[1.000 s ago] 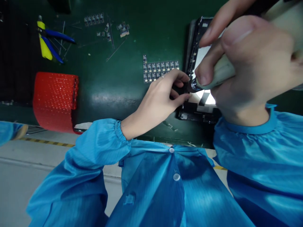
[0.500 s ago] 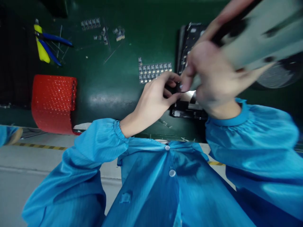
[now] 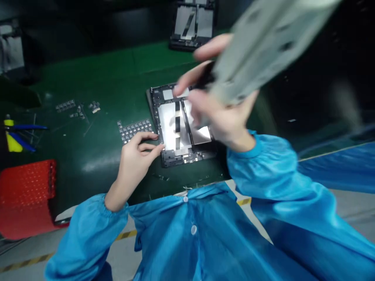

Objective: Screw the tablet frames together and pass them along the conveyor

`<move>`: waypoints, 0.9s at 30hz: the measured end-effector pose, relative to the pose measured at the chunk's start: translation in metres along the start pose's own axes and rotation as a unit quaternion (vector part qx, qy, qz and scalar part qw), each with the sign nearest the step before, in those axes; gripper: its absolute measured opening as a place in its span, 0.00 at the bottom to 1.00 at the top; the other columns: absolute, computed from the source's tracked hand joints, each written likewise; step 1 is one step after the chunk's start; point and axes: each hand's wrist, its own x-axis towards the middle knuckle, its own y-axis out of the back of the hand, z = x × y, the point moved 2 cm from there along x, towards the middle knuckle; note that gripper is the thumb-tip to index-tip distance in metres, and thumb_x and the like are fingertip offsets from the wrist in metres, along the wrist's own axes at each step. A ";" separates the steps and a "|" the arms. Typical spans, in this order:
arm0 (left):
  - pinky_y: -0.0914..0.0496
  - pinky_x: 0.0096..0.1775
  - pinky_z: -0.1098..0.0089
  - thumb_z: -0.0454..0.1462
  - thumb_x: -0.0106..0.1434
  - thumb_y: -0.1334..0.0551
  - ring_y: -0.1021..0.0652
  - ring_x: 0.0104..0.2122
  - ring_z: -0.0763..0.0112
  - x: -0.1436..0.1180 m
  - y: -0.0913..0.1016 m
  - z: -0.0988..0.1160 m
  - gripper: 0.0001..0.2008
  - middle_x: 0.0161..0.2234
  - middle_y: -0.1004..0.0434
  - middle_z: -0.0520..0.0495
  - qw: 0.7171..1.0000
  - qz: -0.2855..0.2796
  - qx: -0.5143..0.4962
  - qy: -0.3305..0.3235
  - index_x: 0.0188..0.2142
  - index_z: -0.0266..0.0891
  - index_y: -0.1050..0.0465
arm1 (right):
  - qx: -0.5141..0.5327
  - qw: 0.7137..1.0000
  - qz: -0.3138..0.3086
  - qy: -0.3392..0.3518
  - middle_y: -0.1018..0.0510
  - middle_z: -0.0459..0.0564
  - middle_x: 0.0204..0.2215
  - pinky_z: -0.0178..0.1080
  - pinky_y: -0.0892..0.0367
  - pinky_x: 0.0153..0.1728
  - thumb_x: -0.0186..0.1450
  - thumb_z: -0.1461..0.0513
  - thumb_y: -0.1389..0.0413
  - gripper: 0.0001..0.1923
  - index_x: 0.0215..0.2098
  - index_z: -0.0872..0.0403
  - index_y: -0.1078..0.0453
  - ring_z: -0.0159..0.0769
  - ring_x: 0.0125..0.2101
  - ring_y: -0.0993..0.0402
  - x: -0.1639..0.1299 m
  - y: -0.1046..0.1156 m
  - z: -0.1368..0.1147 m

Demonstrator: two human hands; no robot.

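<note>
An opened tablet chassis (image 3: pixel 175 128) with silvery inner panels lies on the green belt. My left hand (image 3: pixel 137 156) rests at its left edge, thumb and fingers pinched together near the frame's lower left corner; whether they hold a small part is too small to tell. My right hand (image 3: pixel 216 105) is raised above the chassis and grips a grey electric screwdriver (image 3: pixel 263 43), which is blurred and tilted up to the right. A panel of small circuit boards (image 3: pixel 133 128) lies just beyond my left hand.
Blue and yellow cutters (image 3: pixel 17 136) lie at the far left. A red bubble-wrap sheet (image 3: pixel 26 195) hangs over the near left edge. Loose small boards (image 3: pixel 76 107) are scattered behind. A second chassis (image 3: pixel 193 23) sits farther along the belt.
The view has lifted and pulled back. My right hand rose off the chassis with the screwdriver, tilting it up to the right. My left hand stays at the chassis's left edge.
</note>
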 end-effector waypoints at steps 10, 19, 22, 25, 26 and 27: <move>0.15 0.36 0.75 0.46 0.63 0.19 0.10 0.39 0.66 0.014 0.009 0.023 0.20 0.52 0.14 0.46 0.984 -0.092 0.153 0.023 0.53 0.47 0.15 | -0.026 0.978 0.179 0.105 0.30 0.45 0.46 0.28 0.45 0.18 0.67 0.57 0.31 0.21 0.48 0.57 0.35 0.13 0.23 0.34 -0.006 0.106 0.047; 0.14 0.34 0.73 0.43 0.62 0.18 0.12 0.39 0.64 0.017 0.012 0.015 0.14 0.51 0.15 0.44 0.992 -0.083 0.098 -0.003 0.46 0.49 0.11 | -0.056 0.980 0.155 0.113 0.33 0.49 0.52 0.28 0.43 0.20 0.69 0.64 0.36 0.12 0.48 0.61 0.29 0.14 0.26 0.30 -0.006 0.101 0.037; 0.14 0.33 0.71 0.43 0.61 0.18 0.12 0.38 0.63 0.018 0.010 0.017 0.14 0.50 0.15 0.43 0.992 -0.078 0.096 -0.002 0.46 0.48 0.11 | -0.077 0.979 0.165 0.093 0.33 0.48 0.52 0.27 0.42 0.21 0.70 0.62 0.36 0.12 0.48 0.59 0.30 0.12 0.26 0.31 -0.008 0.100 0.034; 0.14 0.34 0.71 0.43 0.60 0.17 0.13 0.37 0.64 0.018 0.009 0.017 0.14 0.51 0.15 0.43 0.993 -0.077 0.087 -0.003 0.45 0.47 0.10 | -0.082 0.979 0.171 0.079 0.33 0.50 0.52 0.30 0.42 0.20 0.68 0.60 0.34 0.15 0.47 0.59 0.32 0.14 0.26 0.32 -0.010 0.099 0.034; 0.13 0.34 0.71 0.43 0.60 0.17 0.13 0.36 0.65 0.018 0.009 0.016 0.14 0.51 0.15 0.43 0.993 -0.078 0.085 -0.003 0.44 0.47 0.10 | -0.085 0.979 0.168 0.077 0.32 0.51 0.52 0.31 0.42 0.20 0.68 0.59 0.33 0.17 0.47 0.58 0.33 0.14 0.25 0.32 -0.010 0.099 0.035; 0.13 0.35 0.71 0.43 0.60 0.17 0.13 0.36 0.65 0.018 0.009 0.016 0.14 0.52 0.15 0.43 0.994 -0.077 0.082 -0.004 0.44 0.47 0.10 | -0.088 0.979 0.167 0.076 0.32 0.51 0.52 0.32 0.43 0.20 0.68 0.58 0.32 0.18 0.47 0.58 0.33 0.14 0.25 0.33 -0.011 0.099 0.035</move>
